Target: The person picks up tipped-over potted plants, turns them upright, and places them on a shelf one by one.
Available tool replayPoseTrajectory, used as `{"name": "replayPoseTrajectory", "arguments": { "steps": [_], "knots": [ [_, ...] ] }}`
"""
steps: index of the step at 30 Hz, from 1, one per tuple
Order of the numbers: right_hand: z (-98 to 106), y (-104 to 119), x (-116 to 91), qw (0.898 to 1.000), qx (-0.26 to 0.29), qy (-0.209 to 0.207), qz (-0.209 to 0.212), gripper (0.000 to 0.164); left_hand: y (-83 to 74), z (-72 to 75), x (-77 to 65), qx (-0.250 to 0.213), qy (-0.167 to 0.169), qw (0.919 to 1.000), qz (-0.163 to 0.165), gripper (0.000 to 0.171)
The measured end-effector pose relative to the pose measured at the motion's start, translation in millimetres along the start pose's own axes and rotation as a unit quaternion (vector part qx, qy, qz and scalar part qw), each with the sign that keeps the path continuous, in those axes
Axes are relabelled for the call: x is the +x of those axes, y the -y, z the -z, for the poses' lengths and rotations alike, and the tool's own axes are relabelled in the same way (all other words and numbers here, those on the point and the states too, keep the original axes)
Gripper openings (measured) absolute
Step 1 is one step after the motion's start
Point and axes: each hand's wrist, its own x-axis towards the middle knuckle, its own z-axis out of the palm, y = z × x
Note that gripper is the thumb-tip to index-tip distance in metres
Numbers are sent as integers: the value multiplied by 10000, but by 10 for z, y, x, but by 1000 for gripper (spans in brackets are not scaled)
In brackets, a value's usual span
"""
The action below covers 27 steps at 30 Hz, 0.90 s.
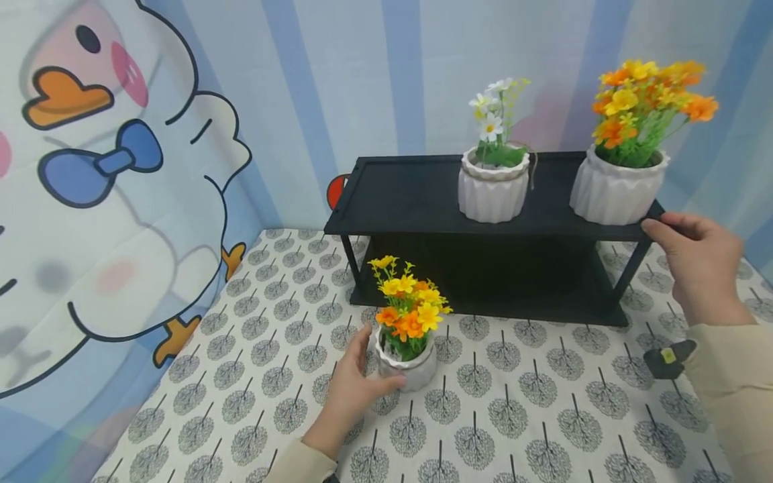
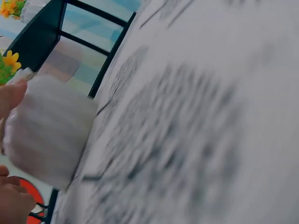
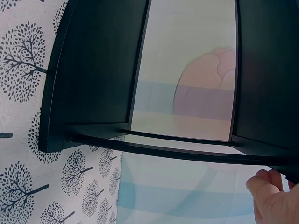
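Yellow and orange flowers (image 1: 410,305) fill a ribbed white flower pot (image 1: 417,372) on the patterned cloth, in front of the black shelf (image 1: 410,194). My left hand (image 1: 356,386) holds this pot from its left side, thumb across the front and fingers along the far left. The left wrist view shows the pot (image 2: 51,130) large, with the thumb (image 2: 11,98) at its rim. My right hand (image 1: 706,261) pinches the front right corner of the shelf's top board. In the right wrist view, the right fingers (image 3: 266,186) are at the shelf's edge.
On the shelf top stand a white pot with white daisies (image 1: 492,191) and, near the right end, another with orange and yellow flowers (image 1: 619,191). Behind hangs a blue striped curtain (image 1: 350,74) with a cartoon duck. Tree-print cloth (image 1: 501,429) covers the table.
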Motion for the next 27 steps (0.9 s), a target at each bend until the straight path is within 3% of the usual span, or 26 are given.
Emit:
{"name": "replayPoseTrajectory", "arguments": {
  "steps": [12,27],
  "knots": [
    [9,-10,-10,10000,54,21,-21,31,15,-178,18,-178,-75,9998,-9,112],
    [11,-19,-12,9999,87,36,-42,35,50,-215,28,-194,-395,9990,-62,105]
  ]
}}
